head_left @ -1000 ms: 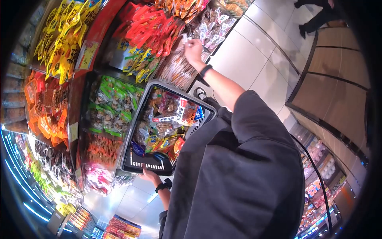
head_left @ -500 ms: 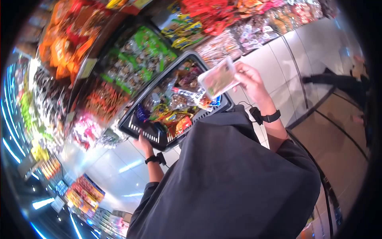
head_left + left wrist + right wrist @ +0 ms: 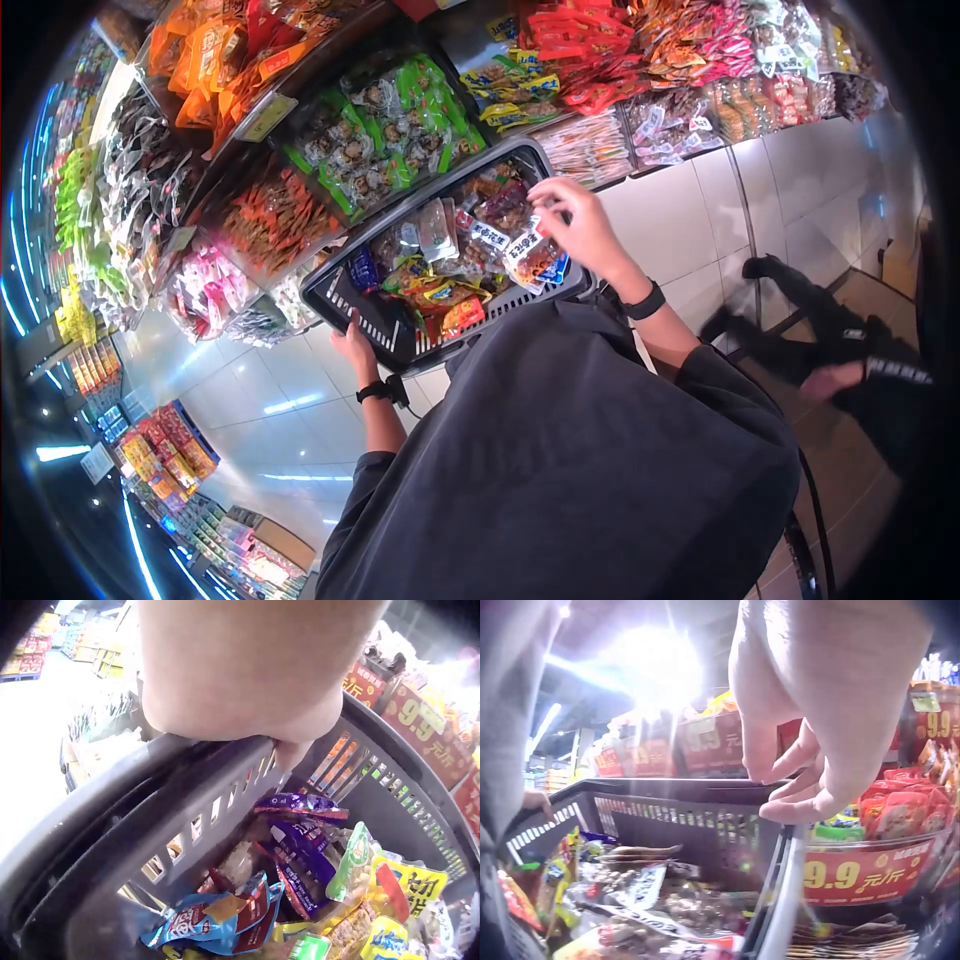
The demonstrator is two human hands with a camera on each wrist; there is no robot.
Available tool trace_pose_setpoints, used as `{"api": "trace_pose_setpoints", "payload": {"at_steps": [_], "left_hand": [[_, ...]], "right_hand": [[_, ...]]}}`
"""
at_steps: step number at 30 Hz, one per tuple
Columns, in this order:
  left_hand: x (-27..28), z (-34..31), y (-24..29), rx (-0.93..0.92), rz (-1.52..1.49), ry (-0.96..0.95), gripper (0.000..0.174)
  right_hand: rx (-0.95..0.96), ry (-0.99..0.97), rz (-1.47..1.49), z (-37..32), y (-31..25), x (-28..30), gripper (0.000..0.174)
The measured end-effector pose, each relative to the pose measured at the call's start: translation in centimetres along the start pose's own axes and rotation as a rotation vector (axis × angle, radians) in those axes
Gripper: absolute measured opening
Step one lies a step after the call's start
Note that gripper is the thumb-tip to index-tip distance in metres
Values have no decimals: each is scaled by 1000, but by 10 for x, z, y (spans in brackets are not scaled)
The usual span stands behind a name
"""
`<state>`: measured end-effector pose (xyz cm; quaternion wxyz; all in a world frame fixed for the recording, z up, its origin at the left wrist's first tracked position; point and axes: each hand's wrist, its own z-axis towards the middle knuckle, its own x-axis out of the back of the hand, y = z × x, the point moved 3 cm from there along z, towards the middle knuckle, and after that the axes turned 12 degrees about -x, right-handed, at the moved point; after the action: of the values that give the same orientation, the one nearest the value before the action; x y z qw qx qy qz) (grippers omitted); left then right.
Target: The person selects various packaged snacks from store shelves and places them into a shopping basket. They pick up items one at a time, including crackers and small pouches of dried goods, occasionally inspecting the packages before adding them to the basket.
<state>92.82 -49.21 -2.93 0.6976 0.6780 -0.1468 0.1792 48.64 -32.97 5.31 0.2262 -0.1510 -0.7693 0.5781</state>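
A dark grey shopping basket (image 3: 345,243) filled with packaged snacks leans against the display shelf. My left hand (image 3: 354,350) grips the rim at its near left end, and in the left wrist view the thumb (image 3: 291,754) curls over that rim. Above the right end of the basket is my right hand (image 3: 580,228), its fingers loosely bent around nothing. A flat clear-wrapped packet (image 3: 437,230) lies on top of the other snacks. Beside it are bags with white labels (image 3: 490,236), yellow packets (image 3: 410,277) and a purple packet (image 3: 300,855).
Bins of green-wrapped snacks (image 3: 375,130), thin flat packets (image 3: 585,148) and red packets (image 3: 590,50) run along the basket's far side. Red price signs (image 3: 866,874) front the shelves. Tiled floor (image 3: 690,215) extends to the right, where another person's dark-clothed legs (image 3: 800,310) show.
My right hand took a flat packet from the thin-packet bin, carried it over the basket and let it go. That packet now lies among the snacks. My left hand keeps its grip on the rim.
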Motion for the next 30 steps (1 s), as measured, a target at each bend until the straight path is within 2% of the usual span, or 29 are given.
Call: {"api": "trace_pose_setpoints", "payload": {"at_steps": [1, 4, 5, 6, 8, 10, 12, 13, 14, 16, 17, 18, 20, 22, 23, 24, 28, 30], "left_hand": [[0, 0, 3, 5, 33, -30, 24], [2, -4, 17, 35, 47, -31, 25], [3, -3, 14, 68, 66, -28, 25], [4, -2, 9, 100, 83, -24, 25], [6, 1, -2, 107, 30, 10, 25], [5, -1, 4, -32, 114, 22, 24], [6, -3, 7, -114, 191, 46, 22], [9, -2, -3, -114, 236, 42, 22], [10, 2, -5, -120, 276, 29, 22], [11, 2, -7, -97, 233, 21, 21], [10, 3, -16, -34, 107, 43, 20], [9, 2, -22, -77, 9, 53, 20], [9, -9, -2, -62, -57, 84, 21], [29, -18, -14, -12, -85, 93, 24], [40, -26, -12, 29, -37, 107, 26], [49, -31, -9, 66, 10, 128, 27], [69, -62, 21, 148, 51, 264, 30], [95, -75, 5, 103, 127, 264, 31]], "right_hand": [[-5, 71, 8, 7, 1, 10, 12], [12, 191, -231, 17, 4, 33, 38], [-5, 139, -326, 14, 7, 36, 55], [6, 132, -325, 11, 19, 37, 55], [-124, 15, -421, 7, 54, 21, 59], [-83, 53, -414, 5, 63, 9, 60], [-208, 34, -438, 11, 73, 7, 51], [-83, 54, -407, 14, 80, 5, 42], [-60, 61, -376, 15, 81, 4, 34], [-21, 102, -492, 15, 89, 4, 30], [-15, 106, -486, 11, 79, 5, 30], [19, 138, -470, 10, 84, 3, 29], [-103, 90, -418, -2, 65, 1, 28], [-123, 56, -436, -14, 65, -3, 27], [-61, 81, -417, -20, 67, -6, 26], [-118, 41, -362, -26, 48, -6, 30], [-182, -96, -357, -45, 40, -20, 39], [-125, -135, -377, -51, 39, -30, 39]]}}
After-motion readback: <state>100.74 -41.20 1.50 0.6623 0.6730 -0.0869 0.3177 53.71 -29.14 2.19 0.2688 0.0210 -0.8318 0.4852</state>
